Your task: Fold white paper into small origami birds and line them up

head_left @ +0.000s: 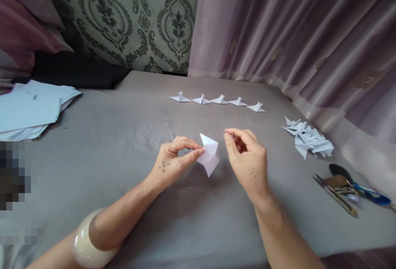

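Note:
A folded white paper figure (210,153) is pinched by its left side between the thumb and forefinger of my left hand (177,157). It is held above the grey sheet, its pointed ends up and down. Just to its right, apart from the paper, is my right hand (247,151), with thumb and forefinger tips pressed together and the other fingers curled in. Whether anything sits in that pinch is too small to make out. Beyond both hands, several finished-looking folded paper birds (219,99) stand in a row.
At the right lies a heap of folded paper birds (312,139). Nearer me are scissors (335,197), a blue-and-black tool (371,194) and small items. A stack of white paper (34,108) lies left, before a black cloth (74,71). A curtain (293,25) hangs behind.

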The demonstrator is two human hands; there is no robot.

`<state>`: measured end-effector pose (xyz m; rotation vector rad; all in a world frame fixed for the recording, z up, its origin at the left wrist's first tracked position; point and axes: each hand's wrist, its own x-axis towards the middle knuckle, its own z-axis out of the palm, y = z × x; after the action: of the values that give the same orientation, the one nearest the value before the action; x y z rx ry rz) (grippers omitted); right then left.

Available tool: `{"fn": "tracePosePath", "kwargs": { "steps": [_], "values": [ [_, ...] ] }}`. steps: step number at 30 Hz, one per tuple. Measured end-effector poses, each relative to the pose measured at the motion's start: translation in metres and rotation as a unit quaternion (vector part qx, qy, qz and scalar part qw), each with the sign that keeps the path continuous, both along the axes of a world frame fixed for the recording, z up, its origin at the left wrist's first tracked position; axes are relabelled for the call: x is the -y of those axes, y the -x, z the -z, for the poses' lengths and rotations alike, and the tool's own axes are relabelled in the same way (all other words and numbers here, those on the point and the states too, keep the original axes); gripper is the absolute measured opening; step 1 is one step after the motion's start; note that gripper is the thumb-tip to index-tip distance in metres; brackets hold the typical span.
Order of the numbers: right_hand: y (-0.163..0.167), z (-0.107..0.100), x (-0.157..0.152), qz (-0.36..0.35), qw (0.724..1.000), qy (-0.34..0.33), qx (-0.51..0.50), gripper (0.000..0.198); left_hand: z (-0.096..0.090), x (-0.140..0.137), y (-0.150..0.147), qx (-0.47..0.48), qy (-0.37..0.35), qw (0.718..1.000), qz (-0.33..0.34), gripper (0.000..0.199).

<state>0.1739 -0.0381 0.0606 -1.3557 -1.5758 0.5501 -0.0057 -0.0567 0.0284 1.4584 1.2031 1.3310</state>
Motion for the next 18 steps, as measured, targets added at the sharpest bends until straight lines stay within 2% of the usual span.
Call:
{"fn": "tracePosePath", "kwargs": {
  "steps": [2,4,11,18],
  "values": [
    [0.008,0.0,0.007,-0.058,0.993,-0.091,0.043,0.011,-0.001,0.0,0.0,-0.011,-0.017,0.999,-0.026,0.009],
    [0.014,0.001,0.012,-0.111,0.984,-0.126,0.063,0.012,-0.001,0.001,0.001,-0.025,-0.04,0.998,-0.03,0.009],
    [0.018,0.009,0.014,-0.137,0.981,-0.127,0.058,0.016,0.0,0.004,0.001,-0.094,-0.104,0.99,-0.018,0.008],
    [0.02,0.012,0.014,-0.123,0.978,-0.155,0.068,0.017,-0.003,0.004,0.0,-0.149,-0.14,0.978,-0.024,0.01]
  ]
}}
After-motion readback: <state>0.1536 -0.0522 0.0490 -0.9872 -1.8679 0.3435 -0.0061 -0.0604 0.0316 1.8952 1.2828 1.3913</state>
